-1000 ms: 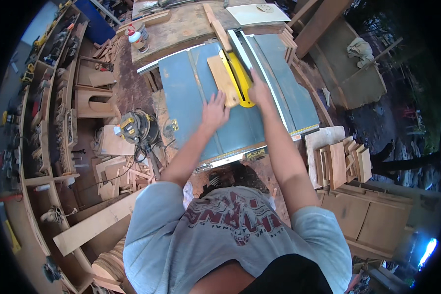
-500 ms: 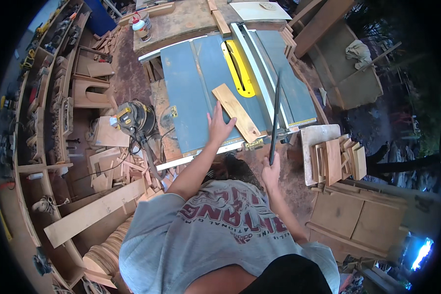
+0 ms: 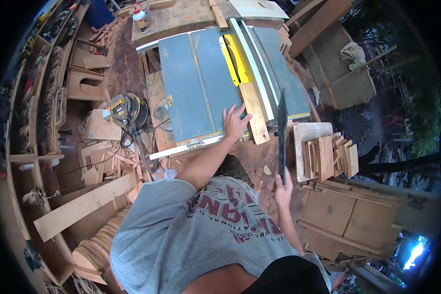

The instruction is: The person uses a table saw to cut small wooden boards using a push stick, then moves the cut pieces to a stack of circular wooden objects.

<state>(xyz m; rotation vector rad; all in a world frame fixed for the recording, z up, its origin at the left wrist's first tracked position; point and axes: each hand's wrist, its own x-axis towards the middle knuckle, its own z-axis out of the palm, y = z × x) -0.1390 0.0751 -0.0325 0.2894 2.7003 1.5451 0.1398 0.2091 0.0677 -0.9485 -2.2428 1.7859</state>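
Note:
A short pale wooden board point(image 3: 256, 115) lies lengthwise on the grey table saw top point(image 3: 186, 88), its near end past the front edge. Its right side lies along the rip fence point(image 3: 257, 78), though I cannot tell if they touch all the way. The far end reaches the near end of the yellow insert plate point(image 3: 243, 76), which has a dark slot. My left hand point(image 3: 236, 123) is open, fingers spread, fingertips at the board's left side. My right hand point(image 3: 283, 192) is closed round the lower end of a long black push stick point(image 3: 281, 137), held upright right of the board.
A sander-like power tool point(image 3: 127, 111) with a hose stands left of the saw, by scattered offcuts point(image 3: 120, 159). Stacked wood pieces point(image 3: 326, 157) sit on a pale board at right. Beyond the saw is a bench with a glue bottle point(image 3: 141, 20). Crowded shelves point(image 3: 36, 98) line the left.
The board has moved right and turned from slanted to nearly in line with the fence, with my left hand following it. My right hand and the push stick have moved slightly right.

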